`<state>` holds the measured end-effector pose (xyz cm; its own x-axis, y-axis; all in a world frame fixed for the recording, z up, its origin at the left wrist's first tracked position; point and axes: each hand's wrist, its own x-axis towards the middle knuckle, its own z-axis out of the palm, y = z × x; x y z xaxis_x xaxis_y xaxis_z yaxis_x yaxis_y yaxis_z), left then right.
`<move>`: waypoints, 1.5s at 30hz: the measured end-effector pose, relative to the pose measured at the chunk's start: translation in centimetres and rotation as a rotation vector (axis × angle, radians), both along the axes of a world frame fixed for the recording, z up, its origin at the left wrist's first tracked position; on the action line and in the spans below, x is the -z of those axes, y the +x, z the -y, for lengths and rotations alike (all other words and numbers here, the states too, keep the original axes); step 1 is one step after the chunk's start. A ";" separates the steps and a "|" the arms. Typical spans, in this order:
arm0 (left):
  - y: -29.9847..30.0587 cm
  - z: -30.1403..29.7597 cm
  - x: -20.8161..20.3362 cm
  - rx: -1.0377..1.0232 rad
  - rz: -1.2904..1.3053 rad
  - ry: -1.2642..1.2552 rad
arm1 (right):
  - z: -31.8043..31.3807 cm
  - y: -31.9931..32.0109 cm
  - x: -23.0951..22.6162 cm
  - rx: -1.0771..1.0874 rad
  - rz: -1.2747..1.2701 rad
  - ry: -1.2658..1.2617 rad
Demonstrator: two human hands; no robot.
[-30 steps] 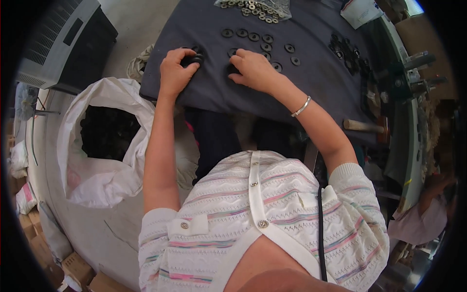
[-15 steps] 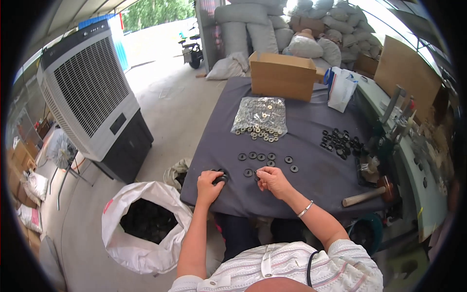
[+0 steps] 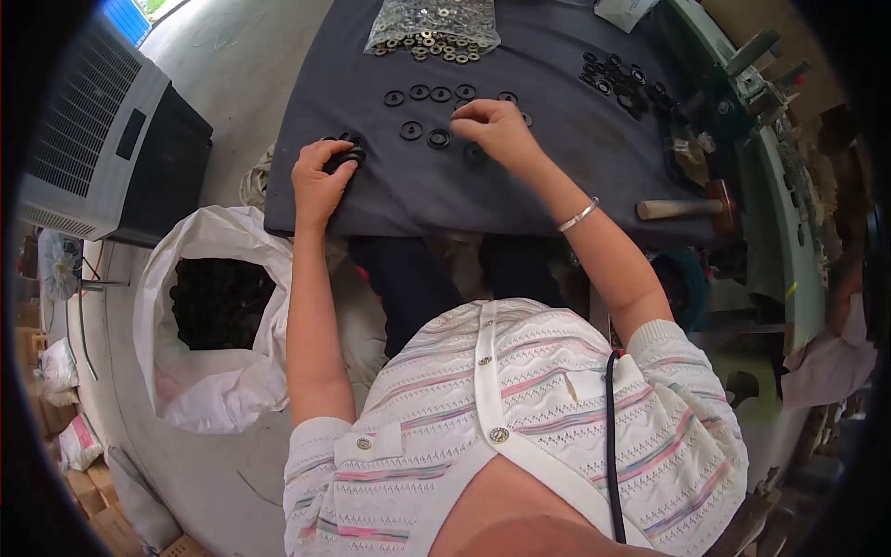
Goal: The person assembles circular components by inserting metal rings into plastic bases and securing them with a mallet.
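Note:
At the near left of the dark table cloth, my left hand (image 3: 320, 184) curls round a few black round discs (image 3: 344, 160), fingers on top and thumb at the side. My right hand (image 3: 504, 136) hovers above the loose discs, thumb and fingertips drawn together; whatever may be between them is too small to make out. Beneath and around it lie several black discs with a hub in the middle, among them a thicker-looking disc (image 3: 438, 138) and a single disc (image 3: 411, 131) beside it. A back row of discs (image 3: 441, 94) sits farther off, one partly hidden by my fingers.
A clear plastic bag (image 3: 434, 20) with metal-coloured rings spills at the back. Small black parts (image 3: 624, 78) are heaped at the right, near a wooden-handled hammer (image 3: 682, 210) and a green machine (image 3: 738, 111). Left of my legs stands a white sack (image 3: 209, 390) of black pieces.
The view has tilted downward. My right hand has moved right and let go of a small disc; more discs now lie flat in the near row. My left hand keeps its hold.

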<state>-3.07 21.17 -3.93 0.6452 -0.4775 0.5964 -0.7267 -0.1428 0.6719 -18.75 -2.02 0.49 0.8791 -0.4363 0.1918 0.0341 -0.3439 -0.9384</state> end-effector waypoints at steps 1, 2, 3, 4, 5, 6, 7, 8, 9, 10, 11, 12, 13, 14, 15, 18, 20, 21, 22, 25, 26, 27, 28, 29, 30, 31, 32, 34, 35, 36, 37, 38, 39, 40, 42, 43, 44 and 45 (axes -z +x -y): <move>-0.2 0.3 0.1 0.017 -0.014 -0.010 | 0.0 0.0 -0.1 -0.029 -0.076 -0.178; -0.3 0.5 0.2 0.033 -0.028 -0.023 | -0.2 0.2 -0.1 0.023 -0.122 -0.459; 0.0 0.5 0.2 0.043 -0.036 -0.036 | -0.6 0.7 0.0 0.075 -0.172 -0.743; 0.4 0.3 0.3 0.059 -0.008 -0.029 | -1.2 1.4 -0.2 0.058 -0.266 -0.840; 0.4 0.1 0.5 0.082 0.008 -0.023 | -1.9 1.8 -0.5 0.043 -0.376 -0.934; 0.5 -0.3 0.4 0.076 0.041 0.003 | -2.6 2.7 -0.4 0.004 -0.407 -0.987; 0.2 -0.9 -0.1 0.058 0.070 0.034 | -2.6 2.8 -0.1 -0.053 -0.435 -1.035; -0.9 -1.0 -0.6 0.060 0.019 0.028 | -1.9 1.0 0.3 -0.059 -0.481 -1.038; -0.7 -1.7 -1.7 0.057 0.006 0.037 | -2.1 0.8 0.4 -0.061 -0.450 -1.037; 0.1 -1.3 -1.1 0.072 0.050 0.021 | -2.5 2.9 -0.4 -0.070 -0.369 -1.049; 0.5 -0.9 -0.4 0.079 0.068 -0.013 | -2.0 3.1 0.1 -0.060 -0.366 -1.022; 0.2 -0.4 -0.6 0.071 0.047 0.000 | -1.8 2.8 0.0 -0.057 -0.361 -1.018; 0.5 -0.4 0.0 0.085 0.035 -0.037 | -2.0 2.7 -0.5 -0.075 -0.388 -0.980; 0.6 -0.2 0.1 0.098 0.046 -0.055 | -1.9 2.3 -0.3 -0.047 -0.317 -0.950; 0.7 0.1 0.3 0.103 0.042 -0.043 | -1.8 2.4 -0.6 -0.062 -0.290 -0.949; 0.1 -0.3 0.0 0.092 -0.025 -0.034 | -2.8 1.7 -0.6 -0.135 -0.144 -0.032; 0.0 -0.6 -0.2 0.050 0.012 -0.004 | -3.3 1.5 -1.3 -0.201 -0.105 0.371; -0.2 -0.6 -0.1 0.052 0.007 0.003 | -3.5 1.4 -1.5 -0.261 -0.059 0.766; -0.1 -0.4 -0.2 0.039 -0.003 -0.001 | -4.1 1.6 -1.8 -0.257 -0.071 0.772; 0.2 -0.2 -0.3 0.015 -0.034 -0.003 | -5.7 2.2 -0.8 -0.340 -0.163 0.648; 0.2 -0.2 -0.2 0.003 -0.058 -0.006 | -6.5 2.6 -0.6 -0.335 -0.208 0.533; 0.2 -0.2 -0.1 0.003 -0.054 -0.006 | -6.9 2.9 -0.2 -0.359 -0.223 0.400; 0.2 -0.2 0.0 0.020 -0.039 0.003 | -7.2 3.3 1.2 -0.351 -0.104 0.099; 0.4 -0.1 -0.4 0.032 -0.018 0.006 | -7.8 4.0 1.3 -0.339 0.024 -0.209; 0.2 -0.3 -0.5 0.042 -0.042 -0.003 | -8.4 4.1 1.4 -0.272 -0.059 -0.305; 0.1 -0.5 -0.4 0.037 -0.036 -0.006 | -9.2 4.2 1.0 -0.238 -0.100 -0.508; 0.0 -0.7 -0.2 0.050 -0.066 -0.025 | -9.8 4.4 1.0 -0.241 -0.137 -0.607; 0.0 -0.9 0.0 0.060 -0.101 -0.052 | -10.7 4.9 1.0 -0.247 -0.175 -0.700; 0.0 -0.9 0.0 0.056 -0.104 -0.047 | -11.2 4.9 1.0 -0.235 -0.215 -0.764; 0.2 -0.9 0.0 0.069 -0.095 -0.024 | -11.6 4.9 1.1 -0.223 -0.256 -0.827; 0.3 -0.8 -0.1 0.078 -0.086 -0.004 | -11.7 5.0 1.2 -0.231 -0.256 -0.823; 0.3 -0.4 -0.1 0.069 -0.063 -0.047 | -11.6 5.1 1.4 -0.231 -0.238 -0.830; 0.3 -0.4 -0.1 0.065 -0.067 -0.042 | -11.3 5.1 1.5 -0.229 -0.221 -0.838; 0.5 -0.3 0.0 0.077 -0.057 -0.041 | -10.9 5.2 1.5 -0.243 -0.197 -0.821; 0.5 -0.4 0.2 0.091 -0.050 -0.036 | -10.4 4.7 1.7 -0.243 -0.169 -0.773; 0.5 -0.4 0.3 0.090 -0.075 -0.063 | -9.9 4.5 1.7 -0.238 -0.138 -0.731; 0.5 -0.4 0.3 0.090 -0.100 -0.090 | -9.4 4.3 2.1 -0.237 -0.077 -0.641; 0.6 -0.4 0.2 0.094 -0.102 -0.090 | -9.0 4.2 2.4 -0.233 -0.081 -0.641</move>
